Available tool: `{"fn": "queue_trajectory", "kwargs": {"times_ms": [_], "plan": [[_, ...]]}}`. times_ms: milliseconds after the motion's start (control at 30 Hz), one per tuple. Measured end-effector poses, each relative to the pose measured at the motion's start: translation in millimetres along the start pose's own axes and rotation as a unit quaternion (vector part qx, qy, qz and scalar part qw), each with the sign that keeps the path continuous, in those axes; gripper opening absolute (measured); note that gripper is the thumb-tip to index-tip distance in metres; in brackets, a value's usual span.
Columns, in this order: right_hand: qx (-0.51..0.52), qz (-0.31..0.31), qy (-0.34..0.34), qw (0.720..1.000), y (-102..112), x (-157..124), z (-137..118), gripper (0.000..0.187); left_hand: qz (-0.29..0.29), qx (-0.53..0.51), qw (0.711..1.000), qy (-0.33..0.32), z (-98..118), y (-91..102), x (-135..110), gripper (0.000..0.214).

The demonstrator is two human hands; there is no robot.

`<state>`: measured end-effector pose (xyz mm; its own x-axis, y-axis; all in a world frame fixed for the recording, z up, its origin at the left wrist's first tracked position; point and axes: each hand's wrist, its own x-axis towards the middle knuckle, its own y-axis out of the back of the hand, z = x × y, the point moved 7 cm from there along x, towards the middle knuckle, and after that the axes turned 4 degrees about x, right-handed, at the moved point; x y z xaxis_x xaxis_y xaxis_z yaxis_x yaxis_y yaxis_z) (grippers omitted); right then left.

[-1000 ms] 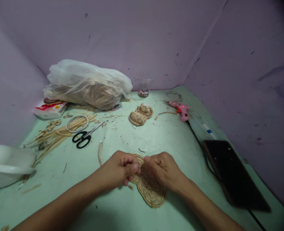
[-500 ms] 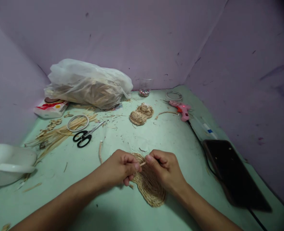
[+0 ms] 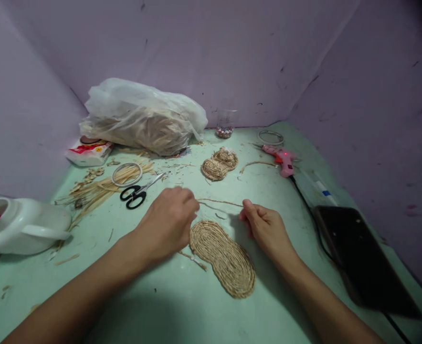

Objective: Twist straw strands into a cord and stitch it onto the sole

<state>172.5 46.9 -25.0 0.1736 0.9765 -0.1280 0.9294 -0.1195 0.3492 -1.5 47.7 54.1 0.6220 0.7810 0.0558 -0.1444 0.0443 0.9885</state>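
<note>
A thin straw cord (image 3: 220,201) stretches taut between my two hands above the table. My left hand (image 3: 175,217) is closed on its left end, with the fingertips partly hidden behind the knuckles. Thumb and fingers of my right hand (image 3: 264,224) pinch the other end. Below and between the hands lies a flat, sole-shaped coil of straw cord (image 3: 223,258). A short piece of cord (image 3: 196,260) pokes out at its left, partly behind my left hand. Farther back sits a smaller coiled straw piece (image 3: 219,164) with beads along its top.
Scissors (image 3: 137,193), a tape ring (image 3: 127,175) and loose straw (image 3: 103,191) lie left. A plastic bag (image 3: 146,119) and beaker of beads (image 3: 224,131) stand behind. Right are a pink glue gun (image 3: 282,160) and dark phone-like slab (image 3: 364,263). A white jug (image 3: 35,229) lies far left.
My hands have moved apart and away from me, drawing the cord out between them. The sole-shaped coil beneath is now mostly uncovered. The whole view has shifted slightly.
</note>
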Motion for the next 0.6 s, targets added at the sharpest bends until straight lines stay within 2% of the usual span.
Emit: {"fn": "queue_trajectory", "kwargs": {"times_ms": [67, 100, 167, 300, 400, 500, 600], "plan": [[0.023, -0.013, -0.02, 0.999, 1.8, 5.0, 4.0, 0.039, -0.123, -0.018, 0.991, -0.041, 9.4, -14.1, -10.0, 0.016], [0.028, -0.025, -0.034, 0.999, 1.6, 7.0, 6.5, 0.036, -0.165, -0.023, 0.985, -0.055, 13.1, -19.8, -16.0, 0.015], [0.015, -0.041, -0.059, 0.997, 1.6, 9.9, 11.6, 0.032, -0.205, -0.013, 0.977, -0.066, 17.6, -28.7, -24.9, 0.02], [-0.041, -0.015, -0.056, 0.997, 7.7, 12.0, 13.1, 0.042, -0.218, 0.017, 0.973, -0.073, 21.8, -43.2, -27.9, 0.028], [-0.046, 0.037, -0.029, 0.998, 17.4, 8.9, 3.8, 0.047, -0.214, 0.023, 0.973, -0.079, 22.3, -47.8, -25.8, 0.026], [0.043, 0.126, 0.012, 0.991, 35.0, 1.5, -11.5, 0.044, -0.207, 0.018, 0.975, -0.072, 19.8, -41.4, -26.0, 0.026], [0.193, 0.165, 0.047, 0.966, 45.5, -5.4, -22.0, 0.032, -0.21, -0.054, 0.976, 0.005, 11.8, -25.5, -26.8, 0.017]]}}
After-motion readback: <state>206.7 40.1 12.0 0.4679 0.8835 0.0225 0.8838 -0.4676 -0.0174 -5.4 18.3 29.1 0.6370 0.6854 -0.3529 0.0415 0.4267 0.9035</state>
